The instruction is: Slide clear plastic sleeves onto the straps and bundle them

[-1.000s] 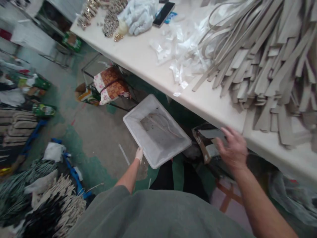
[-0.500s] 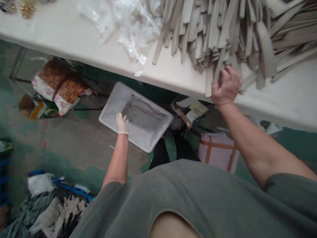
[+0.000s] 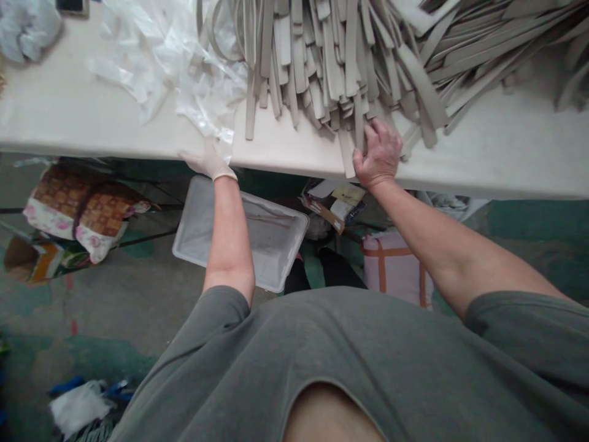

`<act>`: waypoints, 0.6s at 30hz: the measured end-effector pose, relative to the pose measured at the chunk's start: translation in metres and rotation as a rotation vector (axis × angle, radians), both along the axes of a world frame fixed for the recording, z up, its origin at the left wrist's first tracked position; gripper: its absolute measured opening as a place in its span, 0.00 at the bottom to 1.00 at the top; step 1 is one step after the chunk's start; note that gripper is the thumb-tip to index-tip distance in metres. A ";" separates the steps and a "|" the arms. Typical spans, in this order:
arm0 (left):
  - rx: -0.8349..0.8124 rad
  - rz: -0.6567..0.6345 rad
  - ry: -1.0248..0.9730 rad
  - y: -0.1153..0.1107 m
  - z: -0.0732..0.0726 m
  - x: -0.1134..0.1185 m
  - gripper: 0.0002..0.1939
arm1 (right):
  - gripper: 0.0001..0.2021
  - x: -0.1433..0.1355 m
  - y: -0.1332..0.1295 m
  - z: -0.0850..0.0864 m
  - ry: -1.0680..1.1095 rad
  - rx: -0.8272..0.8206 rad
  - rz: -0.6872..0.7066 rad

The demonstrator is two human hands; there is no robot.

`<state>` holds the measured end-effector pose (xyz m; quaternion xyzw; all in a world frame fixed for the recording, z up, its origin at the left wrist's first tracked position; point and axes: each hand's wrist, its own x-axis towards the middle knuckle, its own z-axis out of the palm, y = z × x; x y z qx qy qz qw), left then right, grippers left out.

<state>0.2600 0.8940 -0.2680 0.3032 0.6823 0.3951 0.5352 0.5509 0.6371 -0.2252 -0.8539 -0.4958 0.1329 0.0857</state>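
My left hand [image 3: 209, 162], in a pale thin glove, is at the table's front edge, just below the clear plastic bags [image 3: 202, 92]. Its fingers stretch out to the left and nothing shows in them. My right hand [image 3: 381, 153] is bare and rests on the table edge at the lower ends of a pile of grey straps [image 3: 326, 67]. Its fingers are curled down against the strap ends; what is under them is hidden. One strap end [image 3: 346, 153] sticks out beside the thumb.
Below the table stands a grey plastic bin [image 3: 276, 230], partly behind my left forearm. A patterned cushion bundle [image 3: 83, 205] lies left of it, a pink bundle with orange bands [image 3: 391, 264] right. More straps spread along the table [image 3: 506, 166] to the right.
My left hand has moved up from over the bin to the table edge. My right hand stays by the strap ends. The view has shifted to the right.
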 end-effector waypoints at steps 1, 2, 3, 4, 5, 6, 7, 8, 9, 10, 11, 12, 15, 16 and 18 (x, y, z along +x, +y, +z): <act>-0.022 -0.034 0.003 -0.001 0.001 0.006 0.25 | 0.28 0.001 0.000 -0.001 -0.007 -0.007 0.012; -0.037 -0.072 0.013 -0.003 0.004 0.012 0.25 | 0.28 0.002 0.000 -0.002 -0.012 -0.011 0.024; -0.050 -0.097 0.042 -0.004 0.007 0.017 0.26 | 0.28 0.003 0.000 -0.004 -0.015 -0.009 0.033; -0.055 -0.085 0.103 -0.006 0.010 0.022 0.28 | 0.28 0.005 -0.001 -0.007 -0.019 -0.002 0.036; -0.053 -0.036 0.191 -0.007 0.014 0.026 0.32 | 0.28 0.006 -0.001 -0.010 -0.027 0.013 0.034; -0.048 0.030 0.288 -0.009 0.017 0.029 0.36 | 0.28 0.007 -0.002 -0.012 -0.039 0.031 0.030; -0.045 0.086 0.375 -0.011 0.020 0.032 0.39 | 0.29 0.008 -0.003 -0.015 -0.052 0.051 0.029; -0.043 0.125 0.440 -0.012 0.022 0.033 0.41 | 0.30 0.008 -0.004 -0.016 -0.065 0.070 0.028; -0.044 0.145 0.477 -0.014 0.023 0.034 0.41 | 0.31 0.008 -0.004 -0.017 -0.077 0.086 0.028; -0.045 0.143 0.487 -0.014 0.024 0.034 0.41 | 0.31 0.007 -0.004 -0.018 -0.084 0.098 0.031; -0.047 0.127 0.478 -0.015 0.023 0.033 0.40 | 0.31 0.007 -0.004 -0.017 -0.088 0.107 0.032; -0.045 0.114 0.465 -0.014 0.021 0.031 0.40 | 0.31 0.006 -0.004 -0.017 -0.094 0.113 0.033; -0.002 0.063 0.435 -0.012 0.011 0.026 0.40 | 0.31 0.005 -0.002 -0.016 -0.120 0.117 0.034; 0.013 0.045 0.434 -0.011 0.007 0.025 0.39 | 0.31 0.005 -0.001 -0.016 -0.128 0.115 0.036; 0.035 0.046 0.452 -0.009 -0.003 0.022 0.37 | 0.31 0.005 -0.001 -0.016 -0.130 0.102 0.041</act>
